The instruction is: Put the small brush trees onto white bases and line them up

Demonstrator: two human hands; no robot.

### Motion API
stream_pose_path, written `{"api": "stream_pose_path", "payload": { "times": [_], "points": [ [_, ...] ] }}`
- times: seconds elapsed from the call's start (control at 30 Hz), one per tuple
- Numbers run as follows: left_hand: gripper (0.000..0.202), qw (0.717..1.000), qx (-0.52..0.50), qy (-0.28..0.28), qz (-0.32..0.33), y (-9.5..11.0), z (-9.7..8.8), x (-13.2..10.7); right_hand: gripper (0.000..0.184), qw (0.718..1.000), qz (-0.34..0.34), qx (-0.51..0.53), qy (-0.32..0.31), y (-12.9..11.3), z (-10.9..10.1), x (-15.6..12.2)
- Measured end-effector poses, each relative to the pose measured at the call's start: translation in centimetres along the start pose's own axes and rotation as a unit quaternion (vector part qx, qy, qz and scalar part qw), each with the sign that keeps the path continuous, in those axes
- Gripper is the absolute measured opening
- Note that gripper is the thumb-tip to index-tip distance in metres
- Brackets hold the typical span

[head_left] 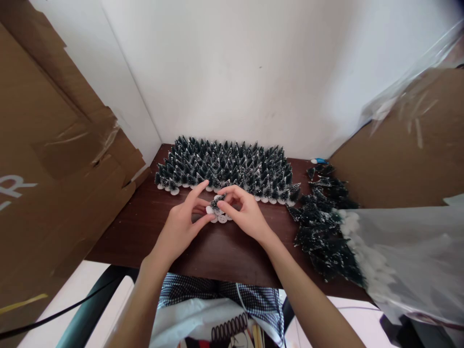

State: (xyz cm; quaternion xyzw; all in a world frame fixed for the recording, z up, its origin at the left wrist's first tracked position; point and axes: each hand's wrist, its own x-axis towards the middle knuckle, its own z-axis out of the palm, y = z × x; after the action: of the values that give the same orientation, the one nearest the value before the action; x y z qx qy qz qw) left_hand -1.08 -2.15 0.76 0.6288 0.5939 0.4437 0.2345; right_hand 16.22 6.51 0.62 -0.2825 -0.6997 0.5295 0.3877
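Note:
My left hand and my right hand meet over the middle of a dark wooden table. Between their fingertips sits one miniature frosted green tree. My left thumb and fingers pinch a white round base under it, and my right fingers pinch the tree's top. A few more white discs lie on the table just below the hands. Behind them, several rows of finished small trees on white bases stand upright against the wall.
A loose heap of trees without bases lies at the right. A clear plastic bag with white discs spills over the table's right edge. Brown cardboard stands on the left and another box on the right. A small blue item lies near the wall.

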Motion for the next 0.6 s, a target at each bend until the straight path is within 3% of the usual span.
{"api": "stream_pose_path", "payload": {
  "times": [0.23, 0.6],
  "points": [
    [0.069, 0.995, 0.097, -0.026, 0.025, 0.40, -0.43, -0.30, 0.025, 0.999, 0.008, 0.026, -0.028, -0.02, -0.11, -0.02],
    [0.062, 0.989, 0.129, -0.044, 0.054, 0.36, -0.45, -0.52, 0.031, 0.994, 0.049, 0.087, -0.051, 0.25, -0.07, -0.12]
  ]
}}
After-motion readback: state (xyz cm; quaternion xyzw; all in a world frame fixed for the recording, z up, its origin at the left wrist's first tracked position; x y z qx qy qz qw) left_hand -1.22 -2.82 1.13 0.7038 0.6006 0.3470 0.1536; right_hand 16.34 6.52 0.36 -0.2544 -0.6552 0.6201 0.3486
